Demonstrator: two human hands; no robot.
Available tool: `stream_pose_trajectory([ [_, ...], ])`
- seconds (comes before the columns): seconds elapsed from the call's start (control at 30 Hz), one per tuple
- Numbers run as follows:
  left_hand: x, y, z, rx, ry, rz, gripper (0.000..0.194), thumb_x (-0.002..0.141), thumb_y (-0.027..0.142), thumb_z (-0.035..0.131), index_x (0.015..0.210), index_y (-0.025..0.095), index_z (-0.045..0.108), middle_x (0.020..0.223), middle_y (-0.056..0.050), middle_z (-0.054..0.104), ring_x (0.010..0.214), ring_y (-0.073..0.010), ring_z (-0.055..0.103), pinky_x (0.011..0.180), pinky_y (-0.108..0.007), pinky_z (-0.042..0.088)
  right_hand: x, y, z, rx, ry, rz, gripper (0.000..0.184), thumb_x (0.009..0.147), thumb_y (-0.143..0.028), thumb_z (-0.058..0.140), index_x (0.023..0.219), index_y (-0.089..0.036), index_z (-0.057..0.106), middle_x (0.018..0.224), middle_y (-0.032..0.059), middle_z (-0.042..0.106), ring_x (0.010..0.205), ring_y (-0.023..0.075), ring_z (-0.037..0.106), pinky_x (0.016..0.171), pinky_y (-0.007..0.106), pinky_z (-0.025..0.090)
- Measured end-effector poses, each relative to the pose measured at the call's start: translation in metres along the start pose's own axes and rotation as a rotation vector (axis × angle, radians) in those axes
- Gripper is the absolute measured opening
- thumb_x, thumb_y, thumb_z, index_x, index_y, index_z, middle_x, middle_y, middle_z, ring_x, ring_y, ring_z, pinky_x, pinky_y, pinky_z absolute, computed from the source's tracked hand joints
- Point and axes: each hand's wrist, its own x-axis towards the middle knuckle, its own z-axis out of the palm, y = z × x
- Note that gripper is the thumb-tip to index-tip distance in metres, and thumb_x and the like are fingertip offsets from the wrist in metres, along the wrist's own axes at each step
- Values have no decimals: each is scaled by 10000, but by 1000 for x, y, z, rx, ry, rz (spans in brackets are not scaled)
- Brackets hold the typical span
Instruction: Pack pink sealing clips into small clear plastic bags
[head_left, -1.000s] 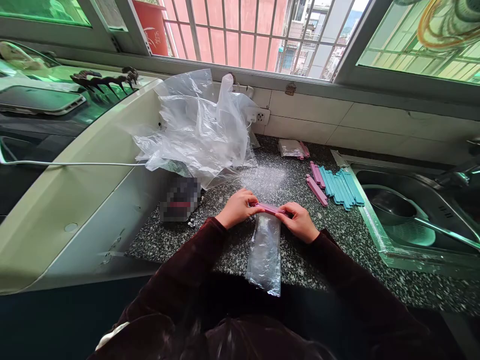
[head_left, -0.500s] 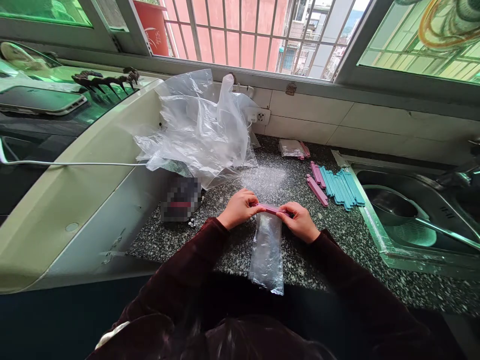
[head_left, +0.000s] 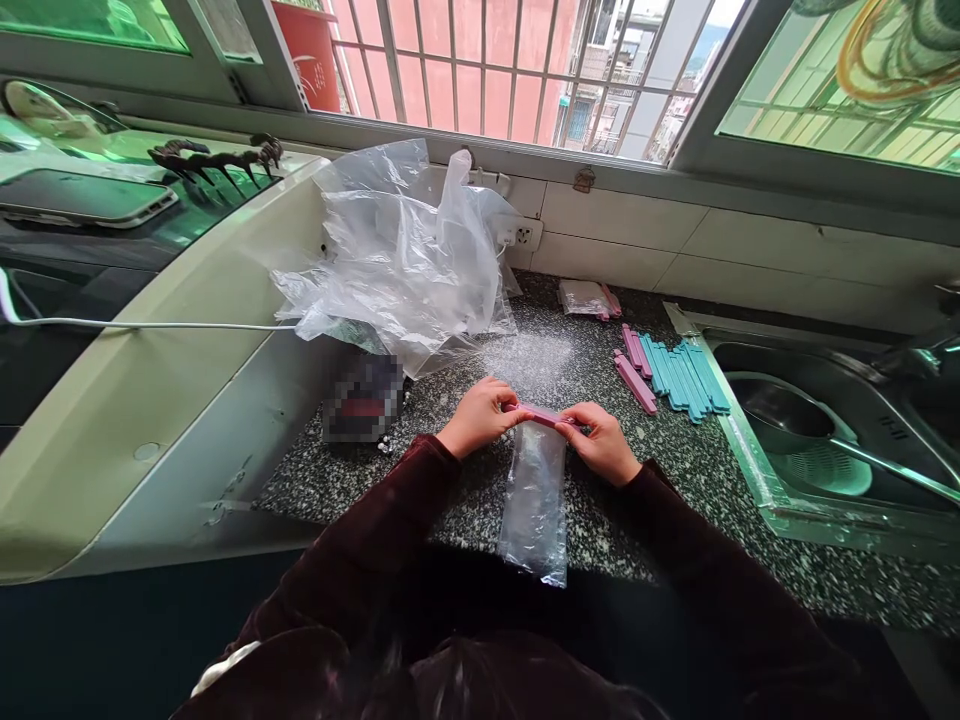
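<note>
A pink bag sealing clip (head_left: 541, 414) is stretched between my two hands above the speckled counter. The fingers of my left hand (head_left: 480, 417) pinch its left end, and my right hand (head_left: 601, 443) grips its right end. From the clip a clear plastic bag (head_left: 535, 500) hangs toward me, its lower end reaching past the counter's front edge. How far the clip is closed on the bag is too small to tell. To the right lie pink clips (head_left: 634, 380) beside a row of several blue clips (head_left: 686, 375).
Crumpled clear plastic (head_left: 405, 260) is heaped at the back left. A blurred-out dark object (head_left: 364, 400) stands before it. White powder (head_left: 529, 360) is scattered on the counter. Near the wall lies a small clipped packet (head_left: 585, 297). The sink (head_left: 892, 400) at right holds a pan (head_left: 780, 405).
The bag's hanging end has swung slightly to the right. Both hands keep their grip on the clip, almost without moving.
</note>
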Motion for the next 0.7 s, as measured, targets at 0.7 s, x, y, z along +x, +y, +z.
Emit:
stream_pose_trajectory([
  [0.7, -2, 1, 6, 8, -206, -53, 163, 703, 206, 644, 546, 174, 616, 608, -6, 591, 697, -155, 503, 710, -284, 397, 1, -8, -12, 1, 240, -50, 186, 832, -364, 536, 735, -218, 597, 722, 38, 614, 729, 185, 544, 694, 342, 450],
])
